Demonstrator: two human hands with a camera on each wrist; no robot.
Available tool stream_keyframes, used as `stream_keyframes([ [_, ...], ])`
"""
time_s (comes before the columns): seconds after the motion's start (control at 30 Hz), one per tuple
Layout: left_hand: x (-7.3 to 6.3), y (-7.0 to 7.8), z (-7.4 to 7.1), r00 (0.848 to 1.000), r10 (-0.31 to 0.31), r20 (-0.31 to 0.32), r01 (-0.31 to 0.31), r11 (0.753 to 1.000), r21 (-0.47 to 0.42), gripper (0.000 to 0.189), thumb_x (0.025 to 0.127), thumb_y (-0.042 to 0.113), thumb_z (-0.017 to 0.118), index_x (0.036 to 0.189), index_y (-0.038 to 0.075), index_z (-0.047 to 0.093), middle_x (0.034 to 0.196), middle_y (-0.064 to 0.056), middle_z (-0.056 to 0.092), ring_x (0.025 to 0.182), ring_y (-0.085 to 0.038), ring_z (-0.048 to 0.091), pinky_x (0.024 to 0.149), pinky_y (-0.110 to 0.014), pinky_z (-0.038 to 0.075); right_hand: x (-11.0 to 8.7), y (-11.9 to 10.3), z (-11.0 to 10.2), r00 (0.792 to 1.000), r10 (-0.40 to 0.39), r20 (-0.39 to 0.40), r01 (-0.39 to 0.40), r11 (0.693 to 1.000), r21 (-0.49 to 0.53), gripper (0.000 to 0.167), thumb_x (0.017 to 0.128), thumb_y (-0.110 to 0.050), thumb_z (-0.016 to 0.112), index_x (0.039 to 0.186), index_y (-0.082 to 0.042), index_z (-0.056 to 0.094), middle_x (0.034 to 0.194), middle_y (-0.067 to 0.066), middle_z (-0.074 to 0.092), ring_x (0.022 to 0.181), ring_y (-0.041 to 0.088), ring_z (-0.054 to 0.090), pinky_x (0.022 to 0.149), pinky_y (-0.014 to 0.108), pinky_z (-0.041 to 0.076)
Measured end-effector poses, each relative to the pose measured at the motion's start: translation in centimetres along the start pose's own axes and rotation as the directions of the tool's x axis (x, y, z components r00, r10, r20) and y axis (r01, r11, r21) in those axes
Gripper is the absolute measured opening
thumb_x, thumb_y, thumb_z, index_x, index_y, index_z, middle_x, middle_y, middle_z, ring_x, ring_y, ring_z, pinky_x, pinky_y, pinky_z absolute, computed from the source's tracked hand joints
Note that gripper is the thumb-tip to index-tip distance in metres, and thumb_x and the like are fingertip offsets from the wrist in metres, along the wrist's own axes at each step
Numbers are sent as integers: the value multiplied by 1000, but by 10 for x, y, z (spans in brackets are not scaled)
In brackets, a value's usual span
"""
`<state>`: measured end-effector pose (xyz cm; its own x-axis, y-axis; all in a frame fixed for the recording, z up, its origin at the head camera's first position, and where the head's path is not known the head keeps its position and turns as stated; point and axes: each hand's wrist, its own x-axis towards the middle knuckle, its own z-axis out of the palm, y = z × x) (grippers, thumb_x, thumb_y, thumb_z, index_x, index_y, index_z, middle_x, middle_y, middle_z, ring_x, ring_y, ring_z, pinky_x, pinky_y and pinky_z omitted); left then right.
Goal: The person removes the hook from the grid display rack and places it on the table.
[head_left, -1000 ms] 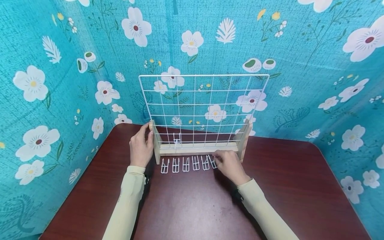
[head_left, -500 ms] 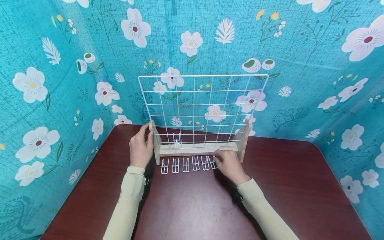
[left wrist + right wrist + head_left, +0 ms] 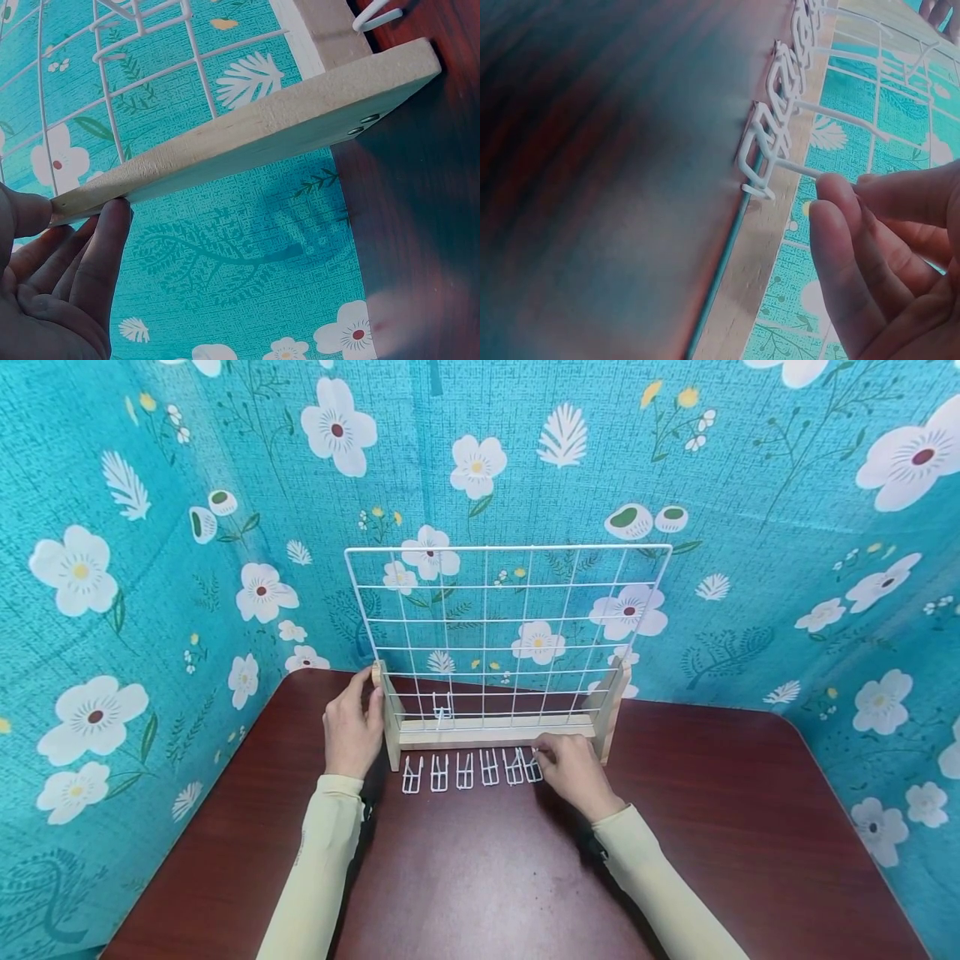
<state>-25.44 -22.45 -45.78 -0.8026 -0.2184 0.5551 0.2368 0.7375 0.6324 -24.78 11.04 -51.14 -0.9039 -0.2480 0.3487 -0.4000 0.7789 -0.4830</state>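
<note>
My left hand (image 3: 352,727) grips the upper end of the left wooden side panel (image 3: 247,127) of a display rack, thumb on one side and fingers on the other in the left wrist view. A white wire grid (image 3: 486,620) stands upright in the rack. My right hand (image 3: 576,772) pinches the prong of a white wire hook (image 3: 754,161) between thumb and fingertips. This hook is at the right end of a row of several similar hooks (image 3: 465,772) on the table, in front of the rack's wooden base bar (image 3: 495,733).
Another white hook (image 3: 442,707) hangs on the grid's lower left. The right wooden side panel (image 3: 615,710) stands just beyond my right hand. A dark red-brown table (image 3: 480,877) lies underneath. Behind it hangs a turquoise flowered cloth (image 3: 480,410).
The hook in my right hand has turned slightly and now lines up straighter with its neighbours. My left hand stays on the side panel.
</note>
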Motion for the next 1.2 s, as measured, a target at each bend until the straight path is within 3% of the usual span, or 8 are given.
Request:
stream_keyframes([
  [0.3,1,2,1,1000,7,3,-7,1000,-9,38,104,18,65,141,8,63,134,-19,72,107,-40,74,87,-55,62,0,4,-2,1000,-30,-8,30,1000,-2,13,88,-2,75,99,-6,81,87,9,81,69,13,65,65,34,55],
  [0.57,3,2,1,1000,15,-2,-15,1000,-7,38,104,17,65,140,7,63,133,-20,72,105,-41,75,85,-55,62,2,2,-8,994,-73,-82,73,997,-9,12,88,-5,78,99,-8,80,91,10,82,81,21,78,74,42,63],
  [0.9,2,1,1,1000,12,-11,-12,1000,4,38,104,17,64,141,7,63,133,-20,72,100,-40,75,82,-55,62,2,-8,-4,955,-183,-235,190,982,10,20,86,-2,80,105,-7,79,97,12,82,77,22,78,69,39,63],
  [1.07,1,1,1,1000,1,-6,-1,1000,5,38,104,19,64,141,8,63,134,-20,72,102,-40,75,84,-55,61,1,-15,0,932,-228,-281,245,969,26,25,84,1,80,108,-5,78,98,13,81,73,18,76,66,37,62],
  [1.2,0,1,1,1000,-4,-6,4,1000,3,38,104,19,64,141,8,63,134,-20,71,101,-40,75,83,-55,61,0,-22,3,927,-234,-294,255,966,37,27,84,2,80,110,-5,78,99,13,81,68,16,72,62,34,60],
])
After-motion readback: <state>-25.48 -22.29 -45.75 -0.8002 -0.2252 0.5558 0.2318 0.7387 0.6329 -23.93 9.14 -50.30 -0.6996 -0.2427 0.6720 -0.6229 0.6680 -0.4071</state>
